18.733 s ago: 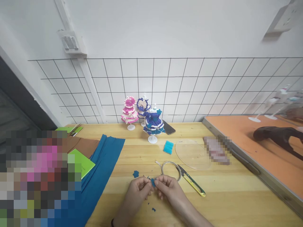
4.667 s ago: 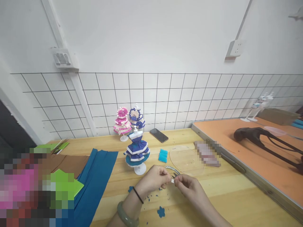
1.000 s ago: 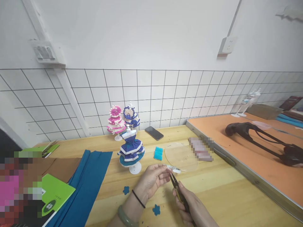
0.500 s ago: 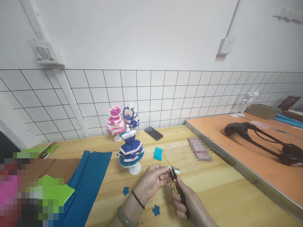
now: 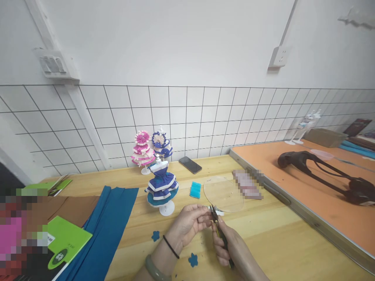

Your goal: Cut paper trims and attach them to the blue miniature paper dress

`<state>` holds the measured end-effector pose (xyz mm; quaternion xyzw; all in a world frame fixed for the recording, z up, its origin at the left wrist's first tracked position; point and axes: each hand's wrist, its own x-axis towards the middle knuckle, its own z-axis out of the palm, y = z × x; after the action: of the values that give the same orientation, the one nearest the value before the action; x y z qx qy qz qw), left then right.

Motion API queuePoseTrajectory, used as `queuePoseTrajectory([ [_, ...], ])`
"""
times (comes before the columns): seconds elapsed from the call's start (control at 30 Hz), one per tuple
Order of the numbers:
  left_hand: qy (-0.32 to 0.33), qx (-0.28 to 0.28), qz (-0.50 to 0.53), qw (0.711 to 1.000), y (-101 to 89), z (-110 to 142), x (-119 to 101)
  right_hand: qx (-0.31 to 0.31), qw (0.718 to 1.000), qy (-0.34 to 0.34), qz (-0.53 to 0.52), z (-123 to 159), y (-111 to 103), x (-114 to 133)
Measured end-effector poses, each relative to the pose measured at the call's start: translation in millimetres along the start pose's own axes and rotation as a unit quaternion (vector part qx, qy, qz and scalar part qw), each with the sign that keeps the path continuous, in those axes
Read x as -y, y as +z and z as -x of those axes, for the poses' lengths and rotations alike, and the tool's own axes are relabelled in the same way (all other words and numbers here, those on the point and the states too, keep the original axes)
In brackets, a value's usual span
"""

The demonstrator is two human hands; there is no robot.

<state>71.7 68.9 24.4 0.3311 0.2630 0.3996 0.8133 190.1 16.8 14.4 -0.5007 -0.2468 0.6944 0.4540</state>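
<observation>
Clasped in the right hand (image 5: 232,242), dark snips (image 5: 215,217) point over a white strip (image 5: 220,213) that the left hand (image 5: 190,222) pinches, while two blue flowers (image 5: 193,260) lie on the table (image 5: 293,242), one either side of the left wrist (image 5: 176,237). Beyond the hands, a clear round plate (image 5: 221,197) bears a few tiny specks (image 5: 232,192), with a turquoise pad (image 5: 195,190) beside it and a blue-dressed figure (image 5: 161,188) upright further left.

Tabletop (image 5: 287,246) free right of right fingers (image 5: 219,248); blue-dressed stand (image 5: 163,186) obstructs ahead-left of left fingers (image 5: 204,225); metal rim (image 5: 316,225) farther right.
</observation>
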Motion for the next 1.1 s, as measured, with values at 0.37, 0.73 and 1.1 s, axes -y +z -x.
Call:
queuePoseTrajectory([
  [0.37,-0.004,0.0,0.014,1.0,-3.8,-2,2,0.022,1.0,0.002,0.009,-4,-4,0],
  [0.73,-0.021,-0.027,0.008,0.999,-3.6,1,-3,0.018,0.999,0.011,0.04,-9,-8,-5],
  [1.1,-0.036,-0.08,-0.062,0.994,-2.8,1,-8,0.028,0.871,-0.161,0.463,17,-37,0],
])
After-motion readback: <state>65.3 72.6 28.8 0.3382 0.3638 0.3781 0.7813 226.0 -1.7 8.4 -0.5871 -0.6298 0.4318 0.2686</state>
